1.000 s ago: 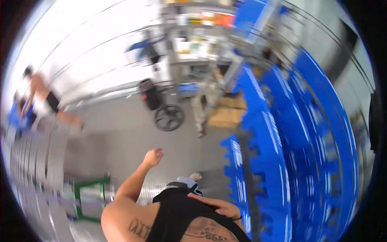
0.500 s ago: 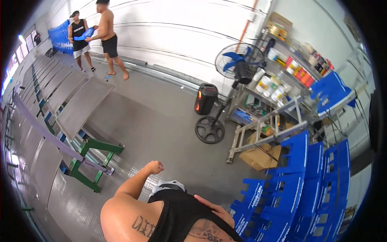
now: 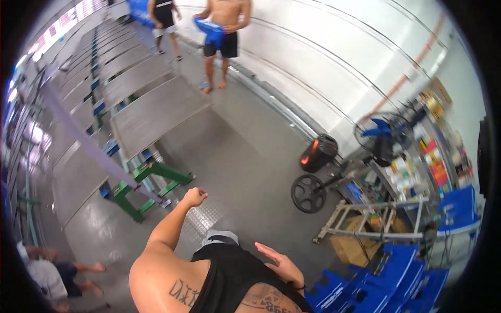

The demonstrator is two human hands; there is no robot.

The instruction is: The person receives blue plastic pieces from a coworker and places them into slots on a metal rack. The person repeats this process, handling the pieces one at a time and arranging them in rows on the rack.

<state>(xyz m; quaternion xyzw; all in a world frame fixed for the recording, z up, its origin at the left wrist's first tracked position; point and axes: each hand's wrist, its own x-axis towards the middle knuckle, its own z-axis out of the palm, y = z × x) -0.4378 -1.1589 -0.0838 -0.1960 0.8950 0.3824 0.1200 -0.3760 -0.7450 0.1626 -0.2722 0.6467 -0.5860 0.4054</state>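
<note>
My left hand (image 3: 196,197) is held out in front of my body, its fingers curled in with nothing visible in them. It is nearest to the green metal legs (image 3: 159,172) of a long grey-topped table (image 3: 162,112). My right hand (image 3: 282,265) hovers by my side with fingers stretched out, holding nothing. Closest to it are blue printed panels with cut-out edges (image 3: 383,276), hanging in a row at the lower right. Neither hand touches any of these things.
A lilac strip (image 3: 86,138) runs along the table. Ahead, a person holds a blue panel (image 3: 211,31) beside another person (image 3: 164,21); a third (image 3: 49,276) is at lower left. On the right stand a speaker (image 3: 318,152), a fan (image 3: 383,133), a ladder (image 3: 376,211) and a loaded shelf (image 3: 417,172).
My view has swung left, so the table sits more centrally and the fan and shelf lie farther right. The person ahead has turned toward me with the blue panel. A third person has come into view.
</note>
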